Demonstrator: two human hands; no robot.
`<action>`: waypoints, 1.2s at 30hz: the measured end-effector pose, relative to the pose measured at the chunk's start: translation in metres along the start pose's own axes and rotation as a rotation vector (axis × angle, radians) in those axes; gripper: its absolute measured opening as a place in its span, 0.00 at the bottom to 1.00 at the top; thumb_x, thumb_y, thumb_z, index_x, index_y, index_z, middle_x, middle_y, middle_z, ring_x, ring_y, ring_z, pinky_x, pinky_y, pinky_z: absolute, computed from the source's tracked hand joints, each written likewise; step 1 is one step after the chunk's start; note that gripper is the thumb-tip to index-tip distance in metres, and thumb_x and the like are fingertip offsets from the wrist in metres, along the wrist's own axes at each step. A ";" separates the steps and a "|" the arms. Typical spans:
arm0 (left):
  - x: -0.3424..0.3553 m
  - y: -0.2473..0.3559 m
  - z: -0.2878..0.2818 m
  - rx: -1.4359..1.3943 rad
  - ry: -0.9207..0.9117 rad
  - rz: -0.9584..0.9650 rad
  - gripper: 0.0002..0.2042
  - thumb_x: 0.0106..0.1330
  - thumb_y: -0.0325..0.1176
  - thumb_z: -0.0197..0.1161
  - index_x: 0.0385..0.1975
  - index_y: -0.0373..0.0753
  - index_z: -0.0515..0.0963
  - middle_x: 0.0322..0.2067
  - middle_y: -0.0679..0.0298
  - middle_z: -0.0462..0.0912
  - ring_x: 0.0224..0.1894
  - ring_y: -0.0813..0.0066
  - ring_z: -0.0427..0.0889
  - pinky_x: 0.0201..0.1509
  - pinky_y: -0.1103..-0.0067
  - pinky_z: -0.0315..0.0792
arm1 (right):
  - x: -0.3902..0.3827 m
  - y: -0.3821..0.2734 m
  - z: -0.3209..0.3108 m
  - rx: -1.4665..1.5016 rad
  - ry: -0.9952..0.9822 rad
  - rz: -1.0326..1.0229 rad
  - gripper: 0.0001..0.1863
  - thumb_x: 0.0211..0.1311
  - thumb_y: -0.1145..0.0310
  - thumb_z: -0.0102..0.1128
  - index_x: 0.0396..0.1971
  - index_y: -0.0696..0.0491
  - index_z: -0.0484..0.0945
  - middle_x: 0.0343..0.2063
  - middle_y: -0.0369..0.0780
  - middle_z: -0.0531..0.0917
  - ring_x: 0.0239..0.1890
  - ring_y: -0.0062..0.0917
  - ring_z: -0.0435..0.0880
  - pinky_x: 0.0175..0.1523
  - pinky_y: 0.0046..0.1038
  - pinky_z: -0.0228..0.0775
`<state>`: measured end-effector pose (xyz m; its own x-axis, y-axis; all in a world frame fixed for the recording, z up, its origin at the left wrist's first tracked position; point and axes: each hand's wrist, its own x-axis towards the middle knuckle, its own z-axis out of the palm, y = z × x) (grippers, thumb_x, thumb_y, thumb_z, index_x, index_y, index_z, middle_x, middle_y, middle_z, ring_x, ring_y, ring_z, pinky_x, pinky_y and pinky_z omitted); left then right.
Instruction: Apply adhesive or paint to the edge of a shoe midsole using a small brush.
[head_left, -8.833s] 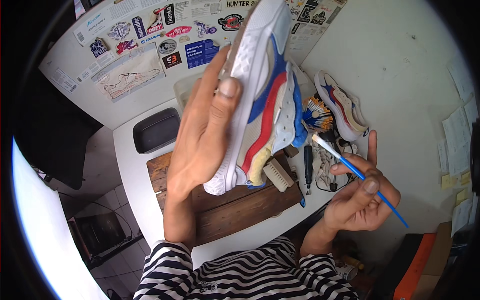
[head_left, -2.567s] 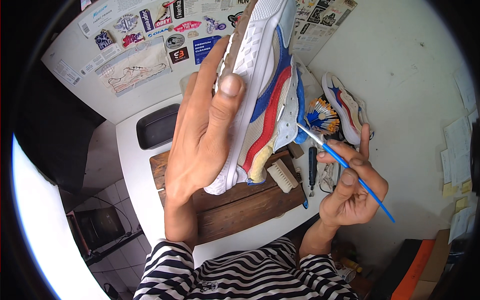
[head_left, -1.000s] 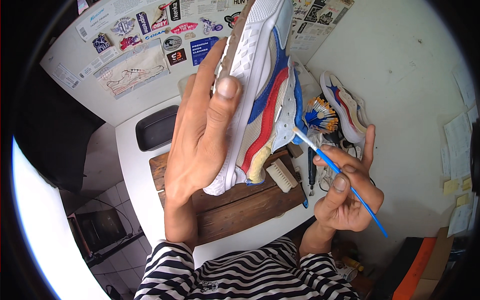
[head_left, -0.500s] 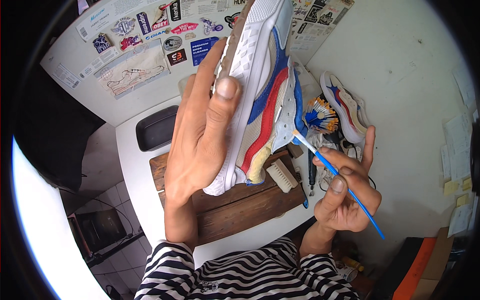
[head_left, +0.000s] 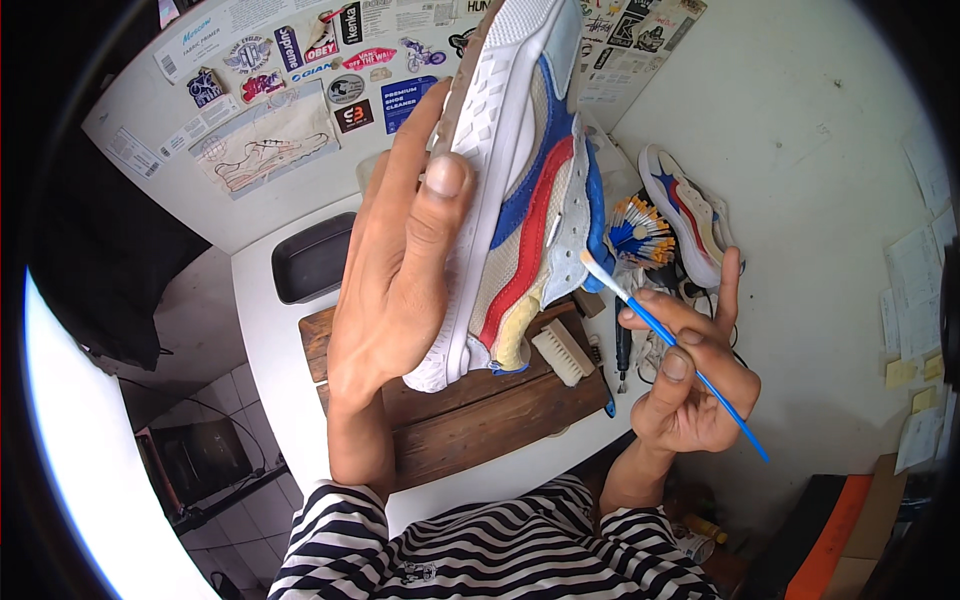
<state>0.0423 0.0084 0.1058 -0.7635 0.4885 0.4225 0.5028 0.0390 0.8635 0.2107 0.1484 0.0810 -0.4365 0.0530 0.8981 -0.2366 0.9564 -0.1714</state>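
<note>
Paintbrush [head_left: 655, 324]: since several seconds earlier it had come inward; its bristles, once just off the blue tongue, now lay against the pale eyelet flap [head_left: 570, 240], beside a hole.
Sneaker [head_left: 515, 205]: held up over the table, toe pointing away and cut off by the top of the view, sole turned left, opening turned right.
Left hand [head_left: 395, 265]: clasped the shoe from its sole side; the thumb lay on the white midsole, the long fingers stretched close together along the sole, their far tips partly hidden.
Right hand [head_left: 700, 385]: pinched the brush between thumb and nearest fingers, the blue handle slanting down past the palm; one finger stood up straight, well apart.
Forearms: both came from striped sleeves [head_left: 325, 540], the left almost upright, the right leaning inward with its palm partly turned up.
Wooden board [head_left: 470, 435]: lay beneath the sneaker, with a pale-bristled scrub brush [head_left: 565, 352] on it.
Farther out: a matching shoe [head_left: 685, 215] stood beyond the right hand, near a fan of brushes [head_left: 640, 232]; a black tray [head_left: 312, 258] sat left.
</note>
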 end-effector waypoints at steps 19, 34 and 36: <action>0.003 -0.028 0.006 -0.154 -0.052 0.014 0.38 0.73 0.63 0.39 0.69 0.33 0.61 0.62 0.36 0.67 0.66 0.42 0.66 0.69 0.61 0.59 | 0.007 -0.010 0.002 -0.060 -0.012 0.000 0.07 0.74 0.70 0.46 0.43 0.57 0.64 0.27 0.53 0.84 0.29 0.34 0.88 0.66 0.74 0.45; 0.003 -0.029 0.005 -0.134 -0.031 -0.003 0.38 0.73 0.63 0.38 0.69 0.35 0.62 0.63 0.38 0.68 0.66 0.43 0.67 0.69 0.61 0.58 | 0.007 -0.016 0.005 -0.082 0.038 0.002 0.06 0.74 0.70 0.45 0.41 0.57 0.63 0.27 0.53 0.84 0.27 0.34 0.87 0.66 0.74 0.46; 0.005 -0.030 0.004 -0.138 -0.032 -0.004 0.38 0.73 0.63 0.38 0.69 0.36 0.62 0.63 0.38 0.68 0.66 0.43 0.67 0.70 0.61 0.58 | 0.007 -0.015 0.000 -0.071 0.073 0.025 0.07 0.74 0.70 0.44 0.40 0.58 0.63 0.27 0.53 0.83 0.26 0.34 0.87 0.65 0.74 0.47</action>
<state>0.0249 0.0132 0.0815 -0.7510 0.5158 0.4122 0.4380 -0.0781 0.8956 0.2112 0.1342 0.0902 -0.3768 0.0955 0.9214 -0.1628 0.9724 -0.1674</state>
